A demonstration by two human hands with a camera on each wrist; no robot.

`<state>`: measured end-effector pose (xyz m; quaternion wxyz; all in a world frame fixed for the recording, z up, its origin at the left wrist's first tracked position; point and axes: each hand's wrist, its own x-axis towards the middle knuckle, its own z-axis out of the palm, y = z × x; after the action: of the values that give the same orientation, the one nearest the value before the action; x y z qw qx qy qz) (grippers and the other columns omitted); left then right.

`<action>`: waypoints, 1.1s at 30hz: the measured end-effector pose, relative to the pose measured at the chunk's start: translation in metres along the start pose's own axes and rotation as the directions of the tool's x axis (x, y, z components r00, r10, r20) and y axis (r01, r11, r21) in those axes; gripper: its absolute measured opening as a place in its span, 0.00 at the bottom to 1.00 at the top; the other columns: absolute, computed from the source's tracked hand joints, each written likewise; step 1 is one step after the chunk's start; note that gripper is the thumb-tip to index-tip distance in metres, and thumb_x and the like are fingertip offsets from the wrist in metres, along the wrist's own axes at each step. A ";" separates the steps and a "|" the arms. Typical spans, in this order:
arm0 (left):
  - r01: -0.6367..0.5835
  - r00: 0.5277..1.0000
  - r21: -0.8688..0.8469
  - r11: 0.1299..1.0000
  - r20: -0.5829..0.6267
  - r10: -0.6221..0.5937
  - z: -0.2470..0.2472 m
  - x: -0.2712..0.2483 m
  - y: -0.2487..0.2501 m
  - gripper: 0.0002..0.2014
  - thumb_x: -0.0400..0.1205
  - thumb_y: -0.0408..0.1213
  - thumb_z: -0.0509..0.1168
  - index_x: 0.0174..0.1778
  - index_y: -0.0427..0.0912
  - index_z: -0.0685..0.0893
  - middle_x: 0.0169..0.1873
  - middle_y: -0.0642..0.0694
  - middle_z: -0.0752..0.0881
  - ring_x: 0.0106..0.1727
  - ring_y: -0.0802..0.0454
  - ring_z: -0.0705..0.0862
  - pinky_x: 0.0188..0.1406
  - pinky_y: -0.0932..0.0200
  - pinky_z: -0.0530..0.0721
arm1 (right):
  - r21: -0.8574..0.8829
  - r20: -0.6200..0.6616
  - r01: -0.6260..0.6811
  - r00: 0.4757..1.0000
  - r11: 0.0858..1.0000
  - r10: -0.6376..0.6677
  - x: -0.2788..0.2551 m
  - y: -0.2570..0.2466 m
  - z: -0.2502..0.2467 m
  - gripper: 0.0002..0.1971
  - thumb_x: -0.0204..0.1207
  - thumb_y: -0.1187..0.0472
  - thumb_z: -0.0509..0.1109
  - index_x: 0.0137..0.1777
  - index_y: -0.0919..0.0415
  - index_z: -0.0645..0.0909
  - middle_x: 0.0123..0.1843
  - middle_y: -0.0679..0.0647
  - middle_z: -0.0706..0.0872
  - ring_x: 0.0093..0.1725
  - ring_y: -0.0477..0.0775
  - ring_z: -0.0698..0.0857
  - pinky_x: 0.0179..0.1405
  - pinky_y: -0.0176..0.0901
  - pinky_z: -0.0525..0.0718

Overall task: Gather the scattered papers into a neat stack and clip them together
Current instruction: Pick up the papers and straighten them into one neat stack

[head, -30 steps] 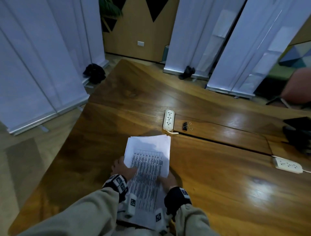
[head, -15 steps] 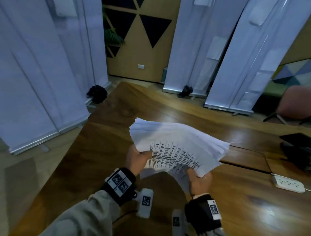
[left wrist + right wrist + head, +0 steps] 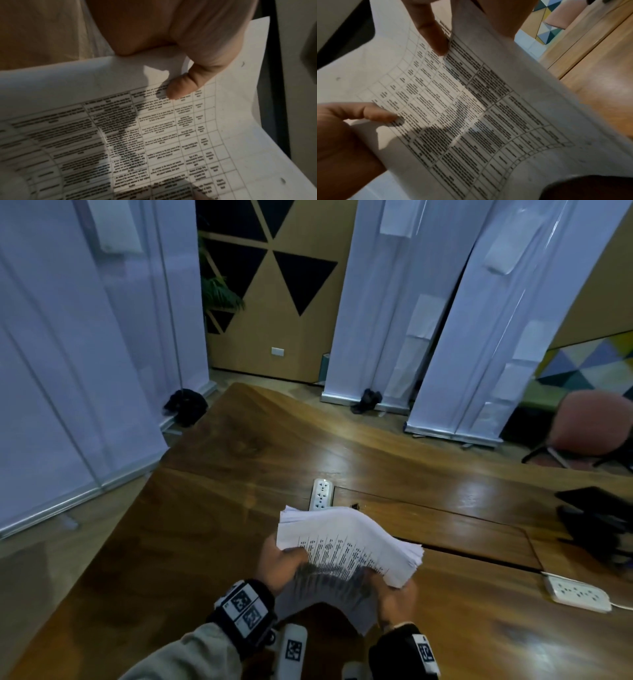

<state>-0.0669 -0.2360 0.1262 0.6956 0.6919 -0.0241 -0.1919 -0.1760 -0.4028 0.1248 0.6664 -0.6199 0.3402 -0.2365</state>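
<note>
A stack of white papers [image 3: 346, 542] with a printed table on top is held in the air over the wooden table [image 3: 212, 525], bowed downward in the middle. My left hand [image 3: 284, 558] grips its left edge, thumb [image 3: 181, 88] on the top sheet [image 3: 154, 135]. My right hand [image 3: 394, 594] grips the right near edge, thumb [image 3: 435, 33] pressed on the print [image 3: 471, 108]. The sheet edges are unevenly fanned. A small black binder clip [image 3: 354, 505] peeks out on the table just behind the stack.
A white power strip [image 3: 321, 494] lies behind the papers beside a seam in the table. A second power strip [image 3: 579, 594] and a dark object [image 3: 596, 525] sit at the right. A pink chair [image 3: 596, 426] stands beyond the table; white banners surround it.
A second ago the papers lay flat on the table under both hands. Both hands lifted them, and the wide fan of half a second ago has drawn into a tighter, bowed stack.
</note>
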 end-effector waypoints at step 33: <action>-0.229 0.963 -0.059 0.972 -0.158 0.218 0.007 -0.010 0.045 0.10 0.81 0.44 0.67 0.57 0.49 0.83 0.47 0.46 0.88 0.42 0.51 0.87 0.38 0.60 0.84 | 0.108 -0.109 0.278 0.958 0.955 -0.266 0.003 -0.046 0.014 0.08 0.59 0.43 0.72 0.31 0.44 0.80 0.36 0.51 0.82 0.40 0.54 0.79 0.47 0.50 0.76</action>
<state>-0.0677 -0.2412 0.1729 0.7387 0.6699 -0.0422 -0.0604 -0.1587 -0.4008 0.1697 0.6474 -0.6072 0.2672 -0.3751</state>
